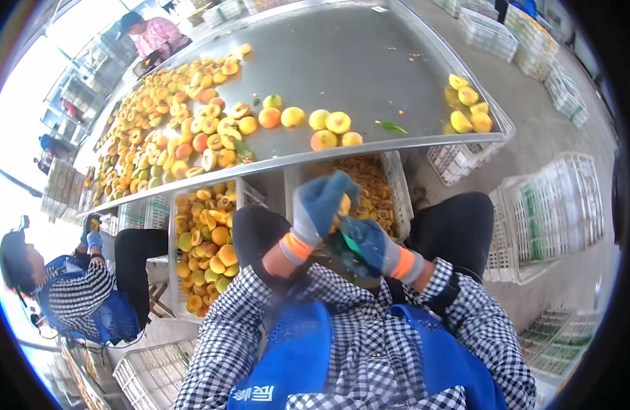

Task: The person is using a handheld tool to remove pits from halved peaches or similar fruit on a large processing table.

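Observation:
My left hand [320,207], in a blue and grey work glove with an orange cuff band, curls around a yellow peach [344,205], which it partly hides. Close below it, my right hand [366,246] wears a matching glove and grips a green-handled tool [352,243]; its working end is hidden and blurred. Both hands are over a white plastic crate [398,189] between my knees, which holds peach stones and scraps [368,177]. On the metal table [335,66] in front lie several whole peaches [338,122] and a heap of halved ones [156,138].
A crate full of peaches [212,246] stands beside my left knee. Several peach pieces [468,97] lie at the table's right corner. Stacked white crates [556,215] stand at my right. A co-worker [74,292] sits at my left; another person [161,38] is across the table.

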`<state>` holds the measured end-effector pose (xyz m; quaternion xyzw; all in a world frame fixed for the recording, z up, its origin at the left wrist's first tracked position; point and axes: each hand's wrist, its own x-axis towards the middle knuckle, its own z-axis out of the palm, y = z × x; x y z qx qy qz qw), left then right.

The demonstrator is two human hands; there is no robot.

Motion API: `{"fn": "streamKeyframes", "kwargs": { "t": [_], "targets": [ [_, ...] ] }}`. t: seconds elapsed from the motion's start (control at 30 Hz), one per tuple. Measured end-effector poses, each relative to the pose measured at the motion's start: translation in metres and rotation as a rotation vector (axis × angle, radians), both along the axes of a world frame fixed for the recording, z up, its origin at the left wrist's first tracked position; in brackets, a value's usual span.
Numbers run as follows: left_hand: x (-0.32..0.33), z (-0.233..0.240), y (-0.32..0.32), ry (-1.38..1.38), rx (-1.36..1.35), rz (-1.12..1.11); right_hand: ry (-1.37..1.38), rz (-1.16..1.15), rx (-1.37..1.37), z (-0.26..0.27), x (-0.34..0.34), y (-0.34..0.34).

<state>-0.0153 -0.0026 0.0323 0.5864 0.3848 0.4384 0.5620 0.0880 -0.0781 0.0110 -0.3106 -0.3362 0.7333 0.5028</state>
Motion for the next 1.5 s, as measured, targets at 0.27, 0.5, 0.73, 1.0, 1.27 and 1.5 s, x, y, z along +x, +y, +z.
{"fn": "streamKeyframes", "kwargs": {
  "t": [0.27, 0.5, 0.73, 1.0, 1.27, 1.5],
  "targets": [
    [0.011, -0.005, -0.009, -0.115, -0.097, -0.046, -0.124, -0.040, 0.025, -0.005, 0.002, -0.012],
    [0.008, -0.001, 0.002, -0.070, -0.149, -0.164, -0.073, 0.238, -0.162, 0.003, 0.012, -0.004],
    [0.009, -0.020, 0.016, -0.366, -0.429, -0.256, 1.114, 0.545, -0.462, -0.017, 0.003, 0.013],
    [-0.009, -0.024, 0.023, -0.436, -0.660, -0.063, 1.342, 0.634, -0.399, -0.038, -0.026, 0.032],
    [-0.031, -0.017, 0.037, -0.230, -0.222, 0.292, 0.924, 0.372, -0.464, -0.035, -0.001, 0.034],
    [-0.124, 0.007, 0.078, 1.469, 0.626, 0.526, -1.347, -0.015, -0.022, -0.039, 0.026, 0.038]
  ]
}}
